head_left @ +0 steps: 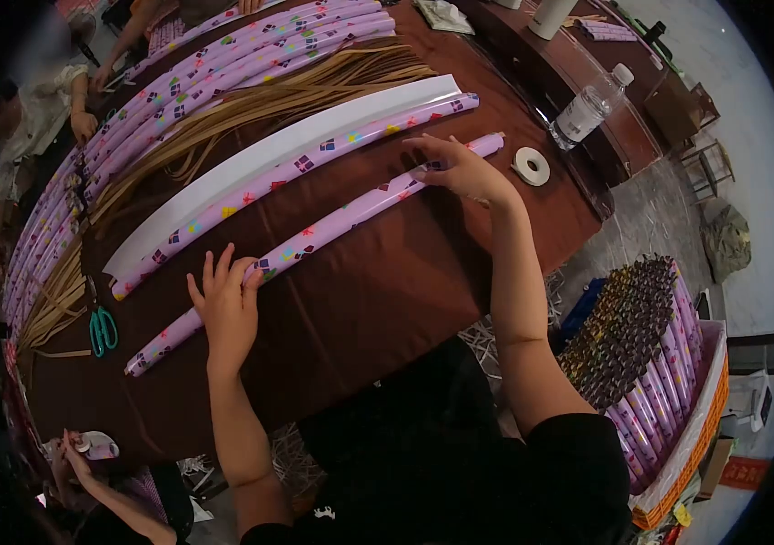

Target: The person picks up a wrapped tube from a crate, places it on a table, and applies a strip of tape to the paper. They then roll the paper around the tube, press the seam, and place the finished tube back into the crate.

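A long thin roll wrapped in lilac patterned paper lies across the brown table. My left hand rests flat on the roll's left part, fingers spread. My right hand presses on the roll near its right end, fingers apart. Just beyond lies a partly rolled sheet of the same lilac paper, white side up along its far edge.
Green scissors lie at the left, a tape roll and a water bottle at the right. Tan strips and several finished lilac rolls fill the far side. A basket of rolls stands at my right. Other people work at the left.
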The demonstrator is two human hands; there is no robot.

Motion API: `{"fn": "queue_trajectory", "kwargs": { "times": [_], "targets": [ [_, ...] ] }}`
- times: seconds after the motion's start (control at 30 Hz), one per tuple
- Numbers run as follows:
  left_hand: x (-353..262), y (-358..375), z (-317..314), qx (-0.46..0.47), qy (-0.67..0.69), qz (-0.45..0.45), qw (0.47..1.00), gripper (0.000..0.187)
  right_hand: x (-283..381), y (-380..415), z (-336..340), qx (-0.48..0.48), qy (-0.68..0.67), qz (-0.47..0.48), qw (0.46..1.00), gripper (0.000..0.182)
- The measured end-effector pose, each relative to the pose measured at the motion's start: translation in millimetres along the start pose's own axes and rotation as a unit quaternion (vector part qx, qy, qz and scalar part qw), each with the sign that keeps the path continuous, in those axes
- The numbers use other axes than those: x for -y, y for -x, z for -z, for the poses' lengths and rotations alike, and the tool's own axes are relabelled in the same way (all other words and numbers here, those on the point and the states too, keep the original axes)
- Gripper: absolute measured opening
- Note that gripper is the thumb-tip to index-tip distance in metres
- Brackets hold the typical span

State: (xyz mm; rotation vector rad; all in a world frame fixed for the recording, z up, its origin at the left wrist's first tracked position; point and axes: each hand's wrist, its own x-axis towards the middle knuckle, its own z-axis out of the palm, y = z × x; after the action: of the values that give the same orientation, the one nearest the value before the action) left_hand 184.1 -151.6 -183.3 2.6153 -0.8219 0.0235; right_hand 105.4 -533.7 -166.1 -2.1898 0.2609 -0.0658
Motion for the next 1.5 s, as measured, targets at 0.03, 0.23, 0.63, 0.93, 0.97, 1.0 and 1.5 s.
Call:
{"fn": "queue_trajectory", "kwargs": {
  "times": [0.03, 0.23, 0.63, 0.93, 0.97, 1.0, 1.5],
  "targets": [
    [0, 0, 0, 0.001, 0.001, 0.001, 1.0, 0.028, -4, -2, -1, 0.007, 0.018, 0.014, 1.0, 0.052],
    [2, -1, -3, -0.01, 0.004, 0.001, 1.0, 0.027, -10, -7, -8, 0.016, 0.096, 0.031, 0.995, 0.052],
    [3, -3, -2, -0.005, -0.009, 0.007, 1.0, 0.028, -14, -9, -4, 0.009, 0.062, -0.002, 0.998, 0.056],
    [3, -3, -2, -0.003, -0.01, 0.005, 1.0, 0.028, -7, -1, 8, 0.046, -0.095, -0.011, 0.994, 0.058],
    [2, -4, -2, -0.003, -0.011, 0.008, 1.0, 0.028, -5, -1, 11, 0.08, -0.175, -0.002, 0.981, 0.059],
    [2, -3, -2, -0.003, -0.011, 0.011, 1.0, 0.028, -6, -2, 11, 0.08, -0.175, -0.002, 0.981, 0.059],
    [3, -3, -3, -0.007, -0.012, 0.004, 1.0, 0.029, 11, -5, -23, 0.015, 0.06, -0.021, 0.998, 0.065]
  ]
}}
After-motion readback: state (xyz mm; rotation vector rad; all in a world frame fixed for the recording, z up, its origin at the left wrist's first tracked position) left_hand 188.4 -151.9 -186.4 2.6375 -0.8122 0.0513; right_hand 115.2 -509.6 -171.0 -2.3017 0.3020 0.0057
